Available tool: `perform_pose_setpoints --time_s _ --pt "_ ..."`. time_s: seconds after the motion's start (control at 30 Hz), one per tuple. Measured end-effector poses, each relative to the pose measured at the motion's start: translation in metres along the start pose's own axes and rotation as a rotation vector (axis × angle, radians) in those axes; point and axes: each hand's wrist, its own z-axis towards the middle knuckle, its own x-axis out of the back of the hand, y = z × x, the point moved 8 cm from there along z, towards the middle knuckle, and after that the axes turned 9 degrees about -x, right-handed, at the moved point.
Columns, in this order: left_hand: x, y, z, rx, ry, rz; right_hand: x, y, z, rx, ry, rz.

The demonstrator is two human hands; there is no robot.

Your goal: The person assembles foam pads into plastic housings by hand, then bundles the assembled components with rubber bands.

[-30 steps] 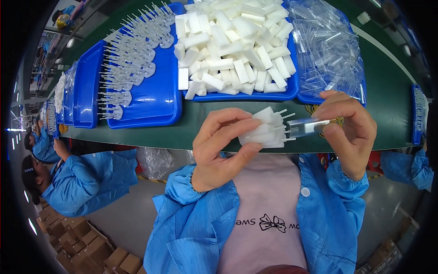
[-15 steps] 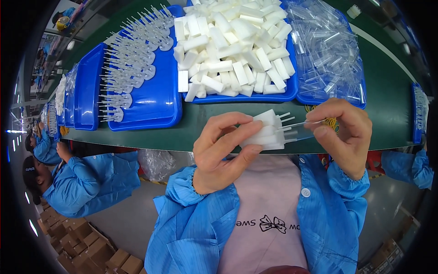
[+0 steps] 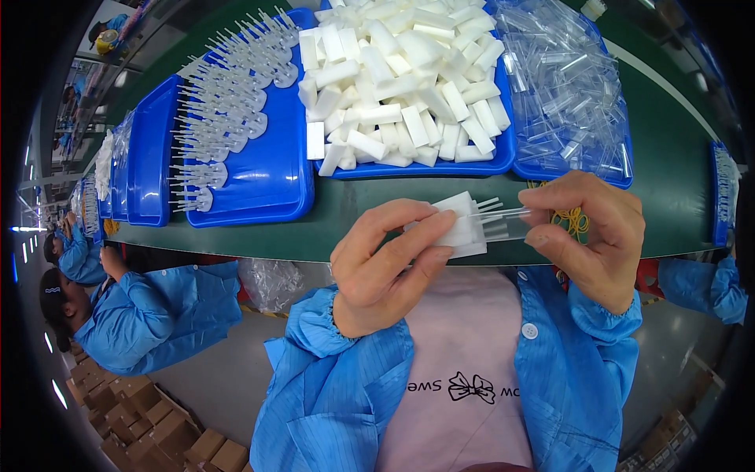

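My left hand (image 3: 377, 267) is closed round a white piece (image 3: 462, 230), pinching it between thumb and fingers just above the table's near edge. Several thin translucent prongs (image 3: 489, 207) stick out of its right side. From the right, the thumb and fingertips of my right hand (image 3: 594, 232) pinch a clear plastic sleeve (image 3: 511, 226). The sleeve's left end overlaps the prongs and reaches the white piece; how far it goes over them is hard to make out.
White foam blocks (image 3: 413, 118) heap a blue tray ahead, with clear plastic sleeves (image 3: 562, 94) in another to its right. Pronged translucent parts (image 3: 228, 118) line a blue tray (image 3: 252, 193) at left. Yellow rubber bands (image 3: 572, 224) lie behind my right hand. Co-workers sit at left.
The clear sleeve has moved left, closer against the white piece. My right fingertips have come leftward with it, and the left hand has barely shifted.
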Motion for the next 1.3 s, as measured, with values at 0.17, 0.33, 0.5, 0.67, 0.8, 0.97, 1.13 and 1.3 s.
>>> perform_pose_setpoints --time_s 0.17,0.33,0.5,0.67,0.8,0.97,1.13,1.3 --pt "-0.002 -0.001 -0.002 0.004 0.004 -0.033 -0.008 0.018 0.011 -0.191 -0.136 0.130" --pt "-0.003 0.000 0.003 0.010 -0.043 0.051 -0.015 0.024 0.011 -0.201 -0.157 0.138" --pt "-0.004 -0.004 0.004 -0.001 -0.062 0.100 -0.014 0.036 0.010 -0.211 -0.097 0.164" --pt "-0.018 -0.056 -0.023 0.612 0.144 -0.765 -0.006 0.052 0.004 -0.369 -0.046 0.437" --pt "-0.032 -0.064 -0.037 0.694 0.085 -0.963 -0.008 0.059 0.001 -0.367 0.014 0.451" --pt "-0.030 -0.061 -0.029 0.606 0.122 -0.846 0.000 0.052 -0.003 -0.120 0.055 0.167" --pt "-0.030 -0.051 -0.028 0.555 0.110 -0.888 0.000 0.034 -0.004 -0.012 0.009 0.046" --pt "-0.025 -0.039 -0.022 0.458 0.059 -0.747 -0.006 0.028 -0.007 0.008 -0.033 0.050"
